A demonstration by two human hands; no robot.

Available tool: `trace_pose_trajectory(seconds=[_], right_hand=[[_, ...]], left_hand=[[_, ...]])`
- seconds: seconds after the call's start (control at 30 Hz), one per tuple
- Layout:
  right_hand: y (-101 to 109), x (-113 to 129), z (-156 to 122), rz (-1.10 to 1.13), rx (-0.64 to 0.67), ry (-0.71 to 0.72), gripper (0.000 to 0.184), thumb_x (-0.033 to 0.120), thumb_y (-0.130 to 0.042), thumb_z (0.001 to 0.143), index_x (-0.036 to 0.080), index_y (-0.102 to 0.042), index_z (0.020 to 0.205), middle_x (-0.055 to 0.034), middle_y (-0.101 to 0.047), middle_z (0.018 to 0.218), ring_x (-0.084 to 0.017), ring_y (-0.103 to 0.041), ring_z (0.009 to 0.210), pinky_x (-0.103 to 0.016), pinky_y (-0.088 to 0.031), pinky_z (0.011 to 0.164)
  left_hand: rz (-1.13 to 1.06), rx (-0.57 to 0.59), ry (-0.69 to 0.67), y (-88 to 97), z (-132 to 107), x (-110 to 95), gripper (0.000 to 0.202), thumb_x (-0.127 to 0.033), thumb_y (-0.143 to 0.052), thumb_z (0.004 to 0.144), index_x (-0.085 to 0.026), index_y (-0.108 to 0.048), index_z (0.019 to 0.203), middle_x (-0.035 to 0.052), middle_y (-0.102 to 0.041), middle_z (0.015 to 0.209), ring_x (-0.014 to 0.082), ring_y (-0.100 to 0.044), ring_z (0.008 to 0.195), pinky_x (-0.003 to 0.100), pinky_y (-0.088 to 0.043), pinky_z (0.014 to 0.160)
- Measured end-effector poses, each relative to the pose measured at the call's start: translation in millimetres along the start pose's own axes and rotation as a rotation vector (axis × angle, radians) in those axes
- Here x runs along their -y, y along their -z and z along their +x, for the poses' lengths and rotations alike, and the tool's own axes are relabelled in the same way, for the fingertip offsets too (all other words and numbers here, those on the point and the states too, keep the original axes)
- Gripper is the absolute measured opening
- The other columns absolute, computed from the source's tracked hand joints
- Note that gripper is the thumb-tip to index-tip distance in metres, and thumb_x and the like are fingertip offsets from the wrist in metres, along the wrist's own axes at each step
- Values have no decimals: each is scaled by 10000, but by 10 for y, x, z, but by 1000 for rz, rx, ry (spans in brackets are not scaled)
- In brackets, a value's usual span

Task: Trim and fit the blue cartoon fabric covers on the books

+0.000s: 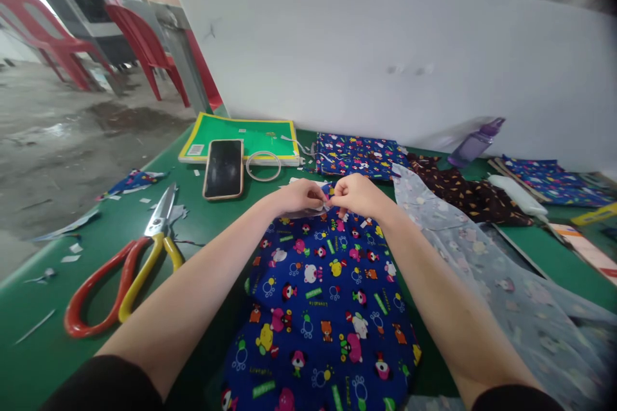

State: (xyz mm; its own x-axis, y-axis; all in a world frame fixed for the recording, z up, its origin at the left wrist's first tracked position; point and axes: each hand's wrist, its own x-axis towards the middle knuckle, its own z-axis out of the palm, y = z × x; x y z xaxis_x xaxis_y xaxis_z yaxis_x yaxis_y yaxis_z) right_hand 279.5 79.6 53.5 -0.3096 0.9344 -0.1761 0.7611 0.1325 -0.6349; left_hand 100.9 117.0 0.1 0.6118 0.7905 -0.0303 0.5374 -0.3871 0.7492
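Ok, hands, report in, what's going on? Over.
Left hand and right hand both pinch the far edge of the blue cartoon-print fabric. Red-and-yellow-handled scissors lie apart, left.

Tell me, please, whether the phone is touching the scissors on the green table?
Apart. The head view shows the phone lying beside the green book, with a bare strip of green table between it and the scissors.

Cloth, plastic and metal on a smooth green table (72, 359)

I see my hands pinching matt printed cotton cloth (322, 308); the scissors (139, 257) have bright metal blades and glossy red and yellow plastic handles, the phone (223, 168) a glossy glass face, the grey fabric (506, 282) soft and matt.
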Motion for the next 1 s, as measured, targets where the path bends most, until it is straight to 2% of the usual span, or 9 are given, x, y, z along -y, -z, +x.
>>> trace_pose_trajectory(seconds=[0.13,0.4,0.67,0.83,1.0], right_hand=[[-6,-6,8,-61,-17,5,108,218,-570,691,173,-547,596,-11,-615,479,-119,-573,453,-194,-359,430],[-6,18,-2,-76,-16,-4,81,205,-548,680,180,-536,604,-15,-624,487,-141,-602,478,-196,-378,425],[13,78,-55,-129,-7,23,96,170,-516,673,176,-522,578,-7,-601,461,-140,-629,510,-185,-387,456],[12,80,-68,-166,-7,24,88,169,-508,662,176,-522,576,-2,-605,477,-141,-650,558,-174,-382,463],[-8,105,-116,-175,-69,29,87,185,-496,671,183,-527,590,11,-603,458,-126,-631,500,-172,-389,455]], left_hand=[[17,-13,-12,-7,-2,-3,254,-310,-566,717,-163,-704,872,9,-666,754,139,-557,676,229,-393,592],[43,-7,-31,0,13,0,245,-275,-553,715,-161,-702,871,19,-669,785,147,-563,709,230,-398,618],[18,-7,-24,-37,23,2,325,-449,-610,708,-170,-697,848,21,-667,735,136,-552,651,227,-385,571],[49,-35,-43,-50,49,16,308,-412,-603,716,-150,-702,844,28,-661,742,127,-525,641,225,-389,576],[39,-29,-70,-18,58,19,280,-338,-546,759,-136,-695,884,36,-663,759,117,-508,634,222,-391,583]])
